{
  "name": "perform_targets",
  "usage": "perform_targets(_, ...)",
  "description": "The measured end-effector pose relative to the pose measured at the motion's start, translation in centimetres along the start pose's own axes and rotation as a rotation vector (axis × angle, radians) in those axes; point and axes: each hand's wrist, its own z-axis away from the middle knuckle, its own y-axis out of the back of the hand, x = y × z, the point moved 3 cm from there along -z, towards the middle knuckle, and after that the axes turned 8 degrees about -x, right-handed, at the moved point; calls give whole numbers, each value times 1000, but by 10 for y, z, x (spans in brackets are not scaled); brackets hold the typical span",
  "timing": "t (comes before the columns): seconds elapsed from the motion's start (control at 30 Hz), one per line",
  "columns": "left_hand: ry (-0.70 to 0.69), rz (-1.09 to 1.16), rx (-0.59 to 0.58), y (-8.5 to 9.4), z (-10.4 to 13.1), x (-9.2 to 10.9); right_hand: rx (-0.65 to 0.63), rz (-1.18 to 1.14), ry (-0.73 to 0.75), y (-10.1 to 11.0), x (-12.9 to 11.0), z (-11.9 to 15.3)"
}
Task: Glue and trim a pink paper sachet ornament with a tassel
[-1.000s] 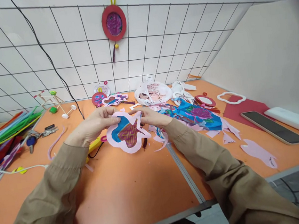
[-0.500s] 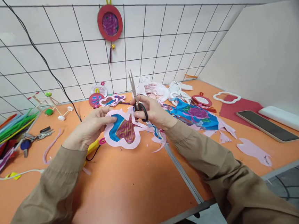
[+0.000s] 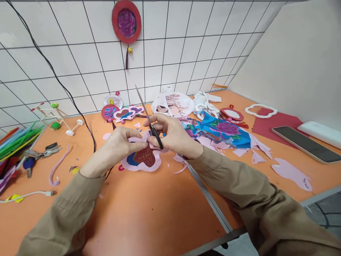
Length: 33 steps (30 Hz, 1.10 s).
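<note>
A pink-bordered paper cutout (image 3: pixel 148 162) with a blue and patterned dark red middle is held above the orange table. My left hand (image 3: pixel 120 146) grips its upper edge between thumb and fingers. Black-handled scissors (image 3: pixel 156 136) are in my right hand (image 3: pixel 171 134), their blades pointing up and slightly left, looking closed. The right thumb and fingertips also meet the cutout's upper right edge, close to the left fingertips. Part of the cutout is hidden behind the left fingers.
Blue floral fabric (image 3: pixel 226 129) and pink scraps lie right of the hands, with a phone (image 3: pixel 307 144) farther right. Pipe cleaners (image 3: pixel 11 148) and keys (image 3: pixel 45 152) are at left. Finished-looking ornaments (image 3: pixel 110 112) stand by the gridded wall (image 3: pixel 158 61).
My left hand has moved right, closer to my right hand. The scissors have tilted left and their blades look closed now. The cutout has shifted slightly right.
</note>
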Motion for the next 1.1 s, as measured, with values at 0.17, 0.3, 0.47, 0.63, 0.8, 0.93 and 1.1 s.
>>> perform_targets(0.17,-5,255,-71,0,4,-1,-82,-102,105,15,-3,-2)
perform_targets(0.3,-78,414,-136,5,7,0,-223,-162,208,25,1,-4)
perform_targets(0.47,-120,493,-119,8,6,-1,-261,-209,244,22,13,-4)
perform_targets(0.63,-124,533,-46,10,6,-1,-233,-141,198,15,23,-3)
perform_targets(0.8,-178,469,80,16,10,3,-207,-38,166,6,21,-1)
perform_targets(0.93,-180,371,197,22,15,6,-221,-88,192,0,23,-1)
perform_targets(1.1,-139,374,218,27,16,4,-172,-189,152,-2,38,0)
